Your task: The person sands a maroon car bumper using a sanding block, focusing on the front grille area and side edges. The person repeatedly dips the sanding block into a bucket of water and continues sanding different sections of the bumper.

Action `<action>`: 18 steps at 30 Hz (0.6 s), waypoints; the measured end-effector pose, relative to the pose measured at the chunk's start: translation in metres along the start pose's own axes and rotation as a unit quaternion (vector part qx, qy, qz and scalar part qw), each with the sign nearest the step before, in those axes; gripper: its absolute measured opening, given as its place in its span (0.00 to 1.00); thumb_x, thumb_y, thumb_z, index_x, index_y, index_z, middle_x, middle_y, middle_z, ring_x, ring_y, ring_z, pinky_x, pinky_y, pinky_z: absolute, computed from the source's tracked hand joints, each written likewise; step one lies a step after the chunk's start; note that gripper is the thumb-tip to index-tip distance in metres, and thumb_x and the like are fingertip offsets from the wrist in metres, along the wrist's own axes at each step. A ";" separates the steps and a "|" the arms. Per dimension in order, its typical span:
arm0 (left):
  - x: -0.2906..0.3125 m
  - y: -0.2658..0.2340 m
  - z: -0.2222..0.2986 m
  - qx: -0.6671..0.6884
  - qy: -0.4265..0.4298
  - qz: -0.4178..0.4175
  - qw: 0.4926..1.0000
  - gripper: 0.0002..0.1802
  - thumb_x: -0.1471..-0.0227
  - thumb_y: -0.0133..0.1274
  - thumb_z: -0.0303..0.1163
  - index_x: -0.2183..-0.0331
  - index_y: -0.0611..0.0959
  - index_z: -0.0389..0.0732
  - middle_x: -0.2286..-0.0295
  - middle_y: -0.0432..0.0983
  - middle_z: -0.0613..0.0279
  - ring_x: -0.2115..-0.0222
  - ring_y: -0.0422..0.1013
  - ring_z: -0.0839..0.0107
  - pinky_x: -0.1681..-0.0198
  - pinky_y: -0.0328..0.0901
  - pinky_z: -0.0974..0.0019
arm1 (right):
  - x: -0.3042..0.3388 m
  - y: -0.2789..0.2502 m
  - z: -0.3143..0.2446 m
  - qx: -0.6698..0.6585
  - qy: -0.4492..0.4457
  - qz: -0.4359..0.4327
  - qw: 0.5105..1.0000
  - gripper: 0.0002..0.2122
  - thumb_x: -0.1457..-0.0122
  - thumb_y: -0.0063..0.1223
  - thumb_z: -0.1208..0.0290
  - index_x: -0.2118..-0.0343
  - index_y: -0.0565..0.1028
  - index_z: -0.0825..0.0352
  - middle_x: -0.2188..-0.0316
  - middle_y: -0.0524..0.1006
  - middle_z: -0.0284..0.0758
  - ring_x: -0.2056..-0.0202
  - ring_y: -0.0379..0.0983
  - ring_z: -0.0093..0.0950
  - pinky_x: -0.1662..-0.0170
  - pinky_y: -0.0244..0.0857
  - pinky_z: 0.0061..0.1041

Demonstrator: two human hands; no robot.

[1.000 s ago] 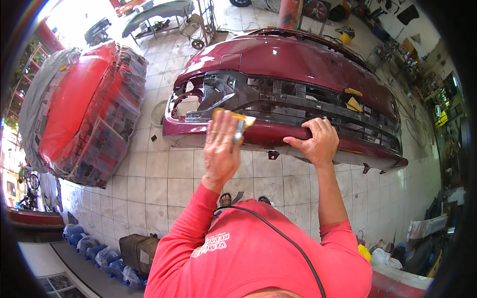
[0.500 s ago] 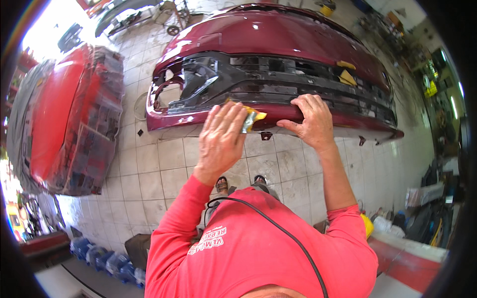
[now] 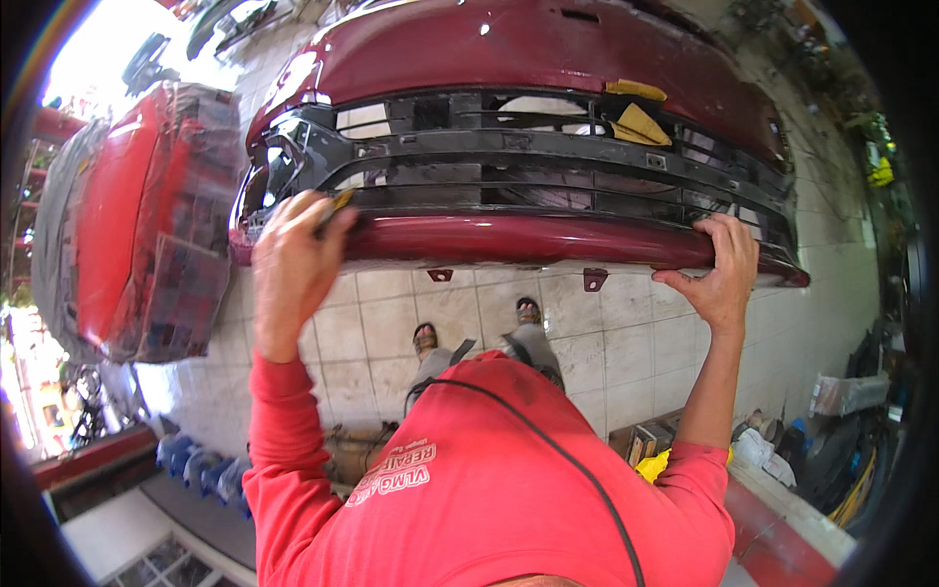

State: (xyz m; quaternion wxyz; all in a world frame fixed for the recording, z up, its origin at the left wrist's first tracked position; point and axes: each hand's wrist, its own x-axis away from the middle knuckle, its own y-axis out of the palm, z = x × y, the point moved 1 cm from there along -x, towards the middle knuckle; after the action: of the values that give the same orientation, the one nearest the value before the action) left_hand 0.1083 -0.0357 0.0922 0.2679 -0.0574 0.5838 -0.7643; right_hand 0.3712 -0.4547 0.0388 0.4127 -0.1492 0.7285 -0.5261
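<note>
A dark red car bumper (image 3: 455, 238) with a black grille lies across the view in front of me. My left hand (image 3: 296, 262) is closed at the left part of its near lip, somewhat blurred. Between its fingers shows a folded yellow sheet (image 3: 341, 200) that looks like sandpaper; most of it is hidden. Toward the bumper's right end, my right hand (image 3: 722, 270) grips the same lip, fingers over the top and thumb below. Two tan folded pieces, one a flat strip (image 3: 636, 90) and one a triangular sheet (image 3: 641, 126), rest on the grille.
To the left stands a bright red car part (image 3: 122, 230) partly wrapped in clear plastic. Tiled floor (image 3: 362, 318) shows below the bumper. Blue bottles (image 3: 201, 465) line the lower left. Boxes and assorted parts (image 3: 836, 396) crowd the right side.
My left hand has moved left along the lip with the yellow sheet. My right hand has shifted right and now holds the lip. The bumper appears nearer and further left in view.
</note>
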 end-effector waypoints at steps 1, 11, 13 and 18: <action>-0.003 0.012 0.035 0.023 0.070 0.027 0.997 0.11 0.39 0.60 0.33 0.61 0.88 0.34 0.65 0.80 0.53 0.62 0.77 0.52 0.58 0.69 0.53 | -0.003 0.001 -0.001 -0.008 -0.008 -0.002 1.000 0.41 0.73 0.80 0.40 0.55 0.78 0.62 0.52 0.77 0.35 0.47 0.72 0.41 0.45 0.63 0.41; -0.013 0.012 0.034 0.043 -0.104 -0.076 0.991 0.14 0.36 0.60 0.36 0.61 0.88 0.32 0.65 0.82 0.51 0.64 0.78 0.57 0.60 0.70 0.57 | 0.006 0.013 0.003 -0.059 0.023 0.016 0.998 0.43 0.68 0.74 0.29 0.53 0.79 0.58 0.53 0.78 0.32 0.48 0.72 0.38 0.44 0.60 0.42; -0.005 0.008 0.040 -0.010 -0.086 -0.047 0.995 0.13 0.36 0.59 0.34 0.63 0.89 0.33 0.63 0.83 0.49 0.65 0.79 0.51 0.61 0.71 0.54 | 0.004 0.015 0.005 -0.063 0.014 0.033 0.997 0.42 0.67 0.73 0.29 0.53 0.79 0.58 0.54 0.78 0.32 0.48 0.73 0.37 0.44 0.60 0.42; -0.010 0.070 0.214 0.122 0.091 -0.059 0.987 0.16 0.47 0.64 0.24 0.55 0.87 0.35 0.56 0.82 0.50 0.53 0.77 0.49 0.48 0.72 0.53 | 0.001 0.015 0.007 -0.068 -0.012 0.024 0.997 0.41 0.64 0.71 0.27 0.54 0.80 0.58 0.54 0.79 0.30 0.50 0.74 0.36 0.44 0.61 0.41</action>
State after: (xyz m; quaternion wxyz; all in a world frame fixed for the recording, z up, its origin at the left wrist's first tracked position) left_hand 0.2271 -0.2277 0.0968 0.1733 0.0110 0.5037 -0.8463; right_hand 0.3791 -0.4540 0.0242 0.4226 -0.1662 0.7610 -0.4632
